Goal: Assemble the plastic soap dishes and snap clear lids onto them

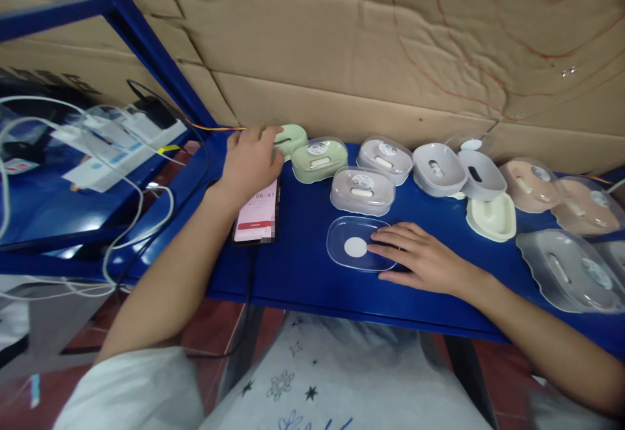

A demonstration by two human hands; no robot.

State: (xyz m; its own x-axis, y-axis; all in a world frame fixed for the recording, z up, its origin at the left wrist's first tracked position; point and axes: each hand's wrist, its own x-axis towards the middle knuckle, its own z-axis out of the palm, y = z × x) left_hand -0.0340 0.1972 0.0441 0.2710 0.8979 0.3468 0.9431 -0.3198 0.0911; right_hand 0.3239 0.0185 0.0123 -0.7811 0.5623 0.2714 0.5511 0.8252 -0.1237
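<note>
Clear oval plastic lid [359,231]: likely light, slick, flexible; take by rim. Right hand [422,258] on lid, grip apart. Left hand [250,162] at pale-green oval plastic dish [296,135] beyond lid; grip cannot be told.

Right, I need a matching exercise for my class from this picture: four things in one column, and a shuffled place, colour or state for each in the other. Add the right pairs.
Things
1. Left hand
2. Phone
3. Right hand
4. Power strip

Places, colours, states
A. Over part of a clear lid
B. White, left of the phone
C. Lit up
D. At a green dish near the cardboard

Right pairs: 1-D, 2-C, 3-A, 4-B
</note>
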